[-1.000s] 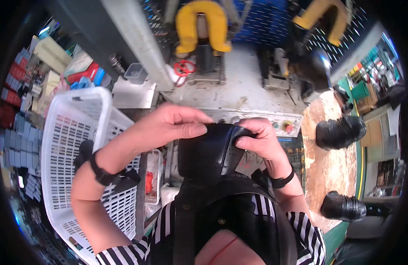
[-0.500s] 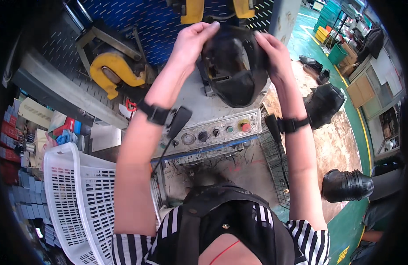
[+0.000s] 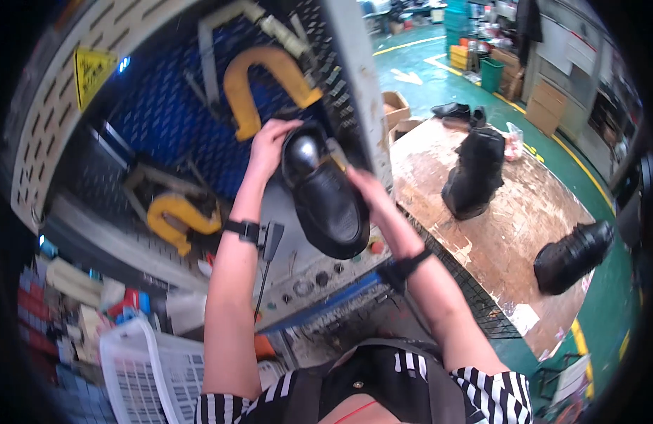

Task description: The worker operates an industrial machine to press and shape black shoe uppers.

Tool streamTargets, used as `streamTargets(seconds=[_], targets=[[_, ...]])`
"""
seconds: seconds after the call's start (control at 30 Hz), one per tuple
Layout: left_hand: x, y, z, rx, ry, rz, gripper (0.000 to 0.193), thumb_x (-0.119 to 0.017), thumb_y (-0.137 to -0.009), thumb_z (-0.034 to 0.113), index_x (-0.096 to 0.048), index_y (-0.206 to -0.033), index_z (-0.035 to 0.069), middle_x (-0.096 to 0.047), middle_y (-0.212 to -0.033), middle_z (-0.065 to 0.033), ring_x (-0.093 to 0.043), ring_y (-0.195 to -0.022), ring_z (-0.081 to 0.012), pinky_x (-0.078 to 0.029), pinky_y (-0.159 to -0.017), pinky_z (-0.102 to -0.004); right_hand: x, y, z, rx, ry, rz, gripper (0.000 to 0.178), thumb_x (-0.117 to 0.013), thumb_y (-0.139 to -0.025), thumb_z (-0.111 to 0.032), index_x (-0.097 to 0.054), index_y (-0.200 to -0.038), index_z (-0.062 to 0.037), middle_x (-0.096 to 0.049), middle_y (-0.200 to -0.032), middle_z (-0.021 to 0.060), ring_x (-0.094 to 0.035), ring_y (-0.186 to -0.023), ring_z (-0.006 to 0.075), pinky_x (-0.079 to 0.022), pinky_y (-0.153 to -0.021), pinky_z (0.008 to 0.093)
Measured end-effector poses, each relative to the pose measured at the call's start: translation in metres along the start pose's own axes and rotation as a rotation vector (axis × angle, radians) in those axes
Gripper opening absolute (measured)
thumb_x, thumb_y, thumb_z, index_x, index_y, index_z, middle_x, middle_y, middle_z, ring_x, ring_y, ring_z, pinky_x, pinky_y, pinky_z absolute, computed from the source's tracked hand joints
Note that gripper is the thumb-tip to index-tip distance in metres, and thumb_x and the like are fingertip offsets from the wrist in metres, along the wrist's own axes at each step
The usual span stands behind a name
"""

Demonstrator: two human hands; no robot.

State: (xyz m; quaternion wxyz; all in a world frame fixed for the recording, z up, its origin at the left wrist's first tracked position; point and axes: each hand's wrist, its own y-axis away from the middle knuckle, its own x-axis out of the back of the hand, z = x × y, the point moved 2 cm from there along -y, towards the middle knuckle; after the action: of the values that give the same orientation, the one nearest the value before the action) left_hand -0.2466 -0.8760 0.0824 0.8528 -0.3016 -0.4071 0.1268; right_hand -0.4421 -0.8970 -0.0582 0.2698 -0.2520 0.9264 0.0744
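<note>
Both hands — left [image 3: 270,145], right [image 3: 365,194] — closed around a glossy black shoe [image 3: 325,194] between them

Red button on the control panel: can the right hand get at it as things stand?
Probably not right away. The right hand is clasped on the black shoe, which the left hand also holds. The red button sits uncovered just below that wrist, so once freed, likely yes.

head cam | looks down-forward | close on machine front [image 3: 199,106] | rim perhaps warped
</note>
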Motion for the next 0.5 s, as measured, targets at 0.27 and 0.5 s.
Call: streamTargets(seconds=[0.27, 0.5], targets=[[-0.005, 0.001, 0.021, -0.026, -0.061, 0.030, 0.024, -0.054, -0.078, -0.005, -0.066, -0.096, 0.004, -0.055, -0.086, -0.0072, -0.055, -0.085, -0.0177, -0.042, -0.077, -0.0231, -0.017, 0.067, 0.059, -0.124, -0.698, 0.370, 0.044, -0.057, -0.087, -0.039, -0.060, -0.099, 0.0031, -0.065, -0.095, 0.0086, -0.061, -0.080, 0.0181, -0.047, -0.075, 0.0287], [-0.011, 0.008, 0.028, -0.143, -0.193, 0.042, 0.029, -0.048, -0.078, -0.010, -0.065, -0.098, 0.003, -0.049, -0.091, -0.0068, -0.051, -0.089, -0.0183, -0.039, -0.080, -0.0218, 0.006, 0.003, 0.125, -0.020, -0.255, 0.652, 0.048, -0.053, -0.088, -0.041, -0.065, -0.080, 0.0046, -0.063, -0.077, 0.0054, -0.054, -0.068, 0.0144, -0.043, -0.065, 0.0303]])
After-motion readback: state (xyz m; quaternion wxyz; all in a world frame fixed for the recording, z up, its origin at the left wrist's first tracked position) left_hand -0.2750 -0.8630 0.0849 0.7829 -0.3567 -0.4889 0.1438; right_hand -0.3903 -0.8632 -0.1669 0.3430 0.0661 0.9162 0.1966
